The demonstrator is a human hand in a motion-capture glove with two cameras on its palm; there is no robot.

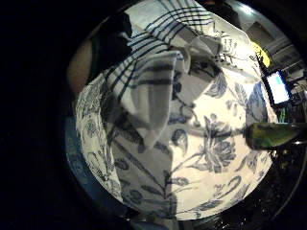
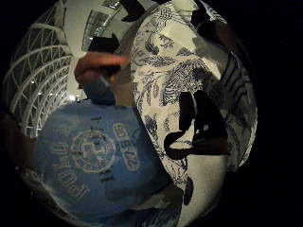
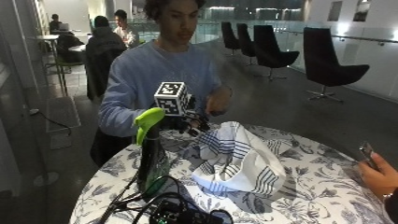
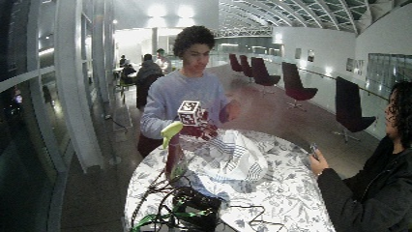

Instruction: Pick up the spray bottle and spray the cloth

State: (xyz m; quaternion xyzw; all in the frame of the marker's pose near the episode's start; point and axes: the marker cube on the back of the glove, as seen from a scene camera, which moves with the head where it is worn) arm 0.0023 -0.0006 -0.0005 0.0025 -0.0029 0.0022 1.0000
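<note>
A dark spray bottle [image 3: 151, 156] with a bright green trigger head [image 3: 148, 122] stands upright near the table's left edge; it also shows in the wide view as the bottle [image 4: 172, 154] and in the little finger side view as the bottle [image 1: 273, 135]. A white cloth [image 3: 239, 161] with blue stripes lies crumpled in a heap to its right, seen too as the cloth [image 4: 228, 159] and the cloth [image 1: 148, 91]. My gloved right hand [image 3: 187, 122] hovers just behind the trigger head, between bottle and cloth, with its fingers [image 2: 194, 127] loosely curled and holding nothing.
The round table [image 3: 311, 191] has a blue floral cover. A black device with tangled cables [image 3: 180, 214] sits at its front edge beside the bottle. My bare left hand [image 3: 217, 100] is raised above the cloth. Another person's hand with a phone [image 3: 372, 170] reaches in at the right.
</note>
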